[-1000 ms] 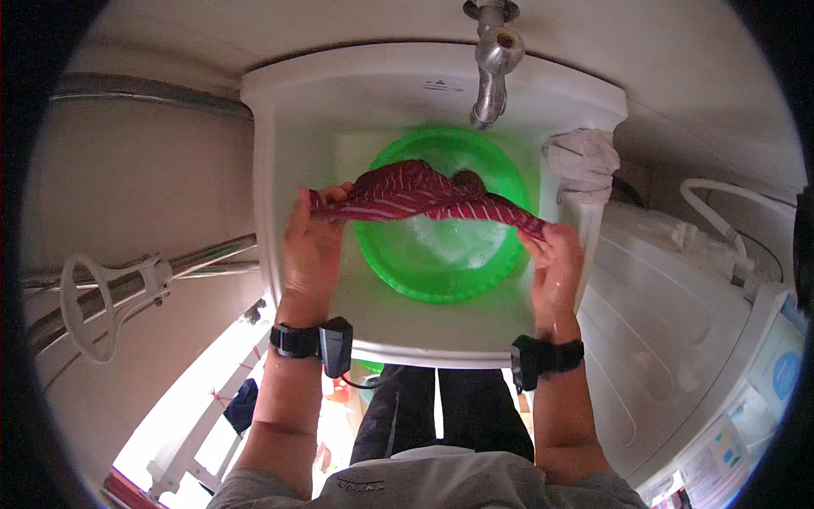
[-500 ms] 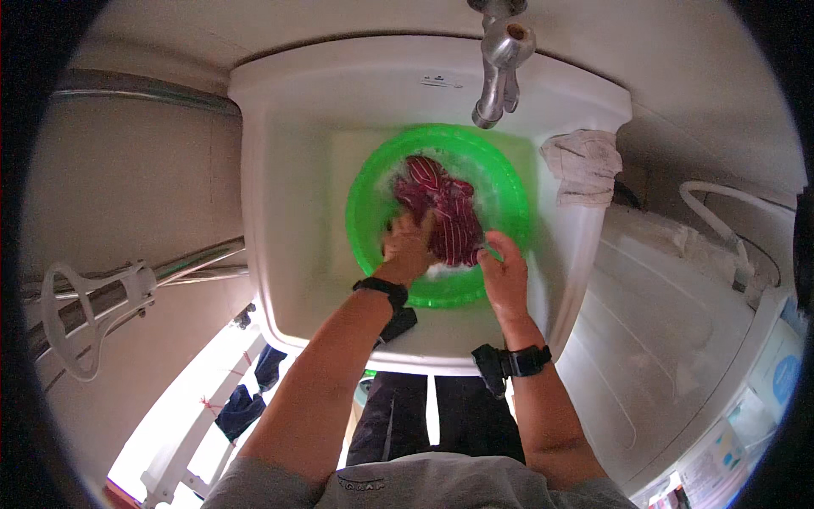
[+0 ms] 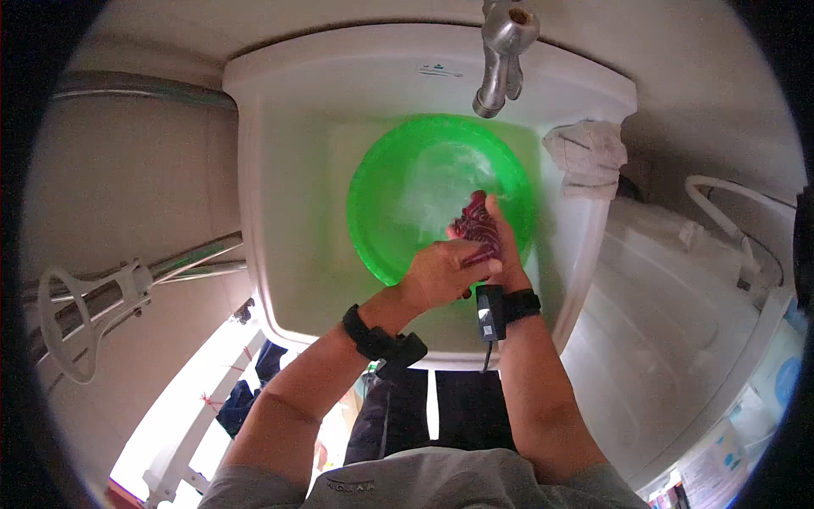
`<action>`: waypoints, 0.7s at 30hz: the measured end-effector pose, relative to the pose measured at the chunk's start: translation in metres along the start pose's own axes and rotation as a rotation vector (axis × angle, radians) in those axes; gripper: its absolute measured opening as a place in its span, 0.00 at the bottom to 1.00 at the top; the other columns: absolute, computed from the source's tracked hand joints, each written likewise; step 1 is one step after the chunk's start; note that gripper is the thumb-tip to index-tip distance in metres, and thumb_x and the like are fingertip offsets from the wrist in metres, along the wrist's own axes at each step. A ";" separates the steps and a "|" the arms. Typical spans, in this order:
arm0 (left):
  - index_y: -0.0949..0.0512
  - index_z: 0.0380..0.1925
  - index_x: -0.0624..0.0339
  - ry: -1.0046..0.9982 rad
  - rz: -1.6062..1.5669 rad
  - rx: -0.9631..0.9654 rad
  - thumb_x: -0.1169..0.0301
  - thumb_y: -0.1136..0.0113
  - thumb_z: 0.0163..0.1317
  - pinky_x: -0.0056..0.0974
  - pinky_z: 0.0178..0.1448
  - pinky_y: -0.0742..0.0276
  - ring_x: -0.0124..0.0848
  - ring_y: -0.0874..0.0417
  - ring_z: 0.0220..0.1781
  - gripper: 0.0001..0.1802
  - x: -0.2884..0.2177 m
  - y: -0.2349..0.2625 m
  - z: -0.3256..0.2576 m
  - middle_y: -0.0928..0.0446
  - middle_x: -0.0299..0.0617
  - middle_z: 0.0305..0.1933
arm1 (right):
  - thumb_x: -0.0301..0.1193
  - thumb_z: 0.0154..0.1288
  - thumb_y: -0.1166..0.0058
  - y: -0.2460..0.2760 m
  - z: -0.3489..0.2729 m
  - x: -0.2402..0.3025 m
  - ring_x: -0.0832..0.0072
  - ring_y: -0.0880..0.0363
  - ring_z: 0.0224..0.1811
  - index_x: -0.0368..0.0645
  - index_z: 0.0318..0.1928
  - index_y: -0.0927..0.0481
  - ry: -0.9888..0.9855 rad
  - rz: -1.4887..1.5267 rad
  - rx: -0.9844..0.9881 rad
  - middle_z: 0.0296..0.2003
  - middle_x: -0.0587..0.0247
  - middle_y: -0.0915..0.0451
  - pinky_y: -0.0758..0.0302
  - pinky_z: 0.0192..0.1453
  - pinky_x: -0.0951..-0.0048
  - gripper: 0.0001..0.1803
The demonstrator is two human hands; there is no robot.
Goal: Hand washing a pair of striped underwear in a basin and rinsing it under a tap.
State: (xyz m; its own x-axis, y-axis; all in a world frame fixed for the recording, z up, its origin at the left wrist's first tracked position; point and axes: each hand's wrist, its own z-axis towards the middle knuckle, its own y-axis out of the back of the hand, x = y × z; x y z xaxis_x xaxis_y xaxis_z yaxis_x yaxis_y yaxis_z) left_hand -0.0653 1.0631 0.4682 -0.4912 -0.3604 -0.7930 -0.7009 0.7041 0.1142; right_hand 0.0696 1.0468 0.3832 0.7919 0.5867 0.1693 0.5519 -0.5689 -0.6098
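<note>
White ceramic sink seen from above, with a round green basin sitting inside it. Both hands meet over the basin's lower right side: the left hand is closed around the lower end of a bunched dark red patterned cloth, and the right hand presses against the cloth from the right, fingers wrapped on it. Each wrist wears a black band. A metal tap hangs above the basin. A crumpled white rag lies on the sink's right rim.

Pale wall, white washing machine
</note>
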 end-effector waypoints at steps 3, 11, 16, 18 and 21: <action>0.23 0.32 0.58 -0.403 0.499 -0.227 0.58 0.43 0.56 0.39 0.24 0.27 0.37 0.22 0.22 0.14 0.024 -0.003 0.012 0.25 0.44 0.21 | 0.41 0.64 0.52 -0.032 -0.008 -0.030 0.73 0.26 0.35 0.47 0.40 0.28 0.298 0.126 -0.078 0.30 0.67 0.27 0.26 0.35 0.74 0.12; 0.24 0.40 0.57 0.202 0.388 -0.389 0.52 0.55 0.61 0.47 0.47 0.28 0.50 0.24 0.43 0.21 0.107 0.067 0.066 0.25 0.57 0.41 | 0.40 0.60 0.48 -0.057 0.002 -0.025 0.76 0.29 0.39 0.38 0.49 0.30 0.432 -0.305 -0.293 0.41 0.61 0.26 0.29 0.40 0.71 0.22; 0.34 0.56 0.53 0.248 0.354 -0.622 0.53 0.53 0.60 0.46 0.60 0.36 0.50 0.31 0.56 0.26 0.151 0.031 0.077 0.33 0.60 0.54 | 0.41 0.58 0.45 -0.001 0.008 -0.004 0.68 0.34 0.54 0.38 0.59 0.38 0.562 -0.585 -0.502 0.56 0.55 0.36 0.35 0.54 0.67 0.33; 0.41 0.60 0.56 -0.106 0.572 -0.242 0.55 0.46 0.57 0.44 0.64 0.40 0.53 0.38 0.62 0.33 0.135 -0.001 0.073 0.37 0.55 0.60 | 0.45 0.58 0.46 0.012 0.013 -0.014 0.68 0.39 0.59 0.45 0.64 0.45 0.610 -0.922 -0.553 0.61 0.61 0.41 0.37 0.55 0.59 0.38; 0.33 0.55 0.57 0.130 0.461 -0.036 0.63 0.46 0.57 0.46 0.56 0.32 0.52 0.28 0.53 0.25 0.094 0.029 0.077 0.27 0.54 0.50 | 0.50 0.59 0.50 0.005 0.006 -0.018 0.64 0.39 0.60 0.42 0.63 0.45 0.498 -0.718 -0.510 0.61 0.60 0.41 0.38 0.57 0.60 0.38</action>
State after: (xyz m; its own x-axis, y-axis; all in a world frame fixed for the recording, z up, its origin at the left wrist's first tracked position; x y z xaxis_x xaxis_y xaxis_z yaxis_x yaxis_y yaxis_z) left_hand -0.0919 1.0966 0.3505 -0.8138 -0.0906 -0.5741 -0.4112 0.7878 0.4586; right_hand 0.0565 1.0367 0.3720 0.1836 0.6458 0.7411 0.8942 -0.4229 0.1470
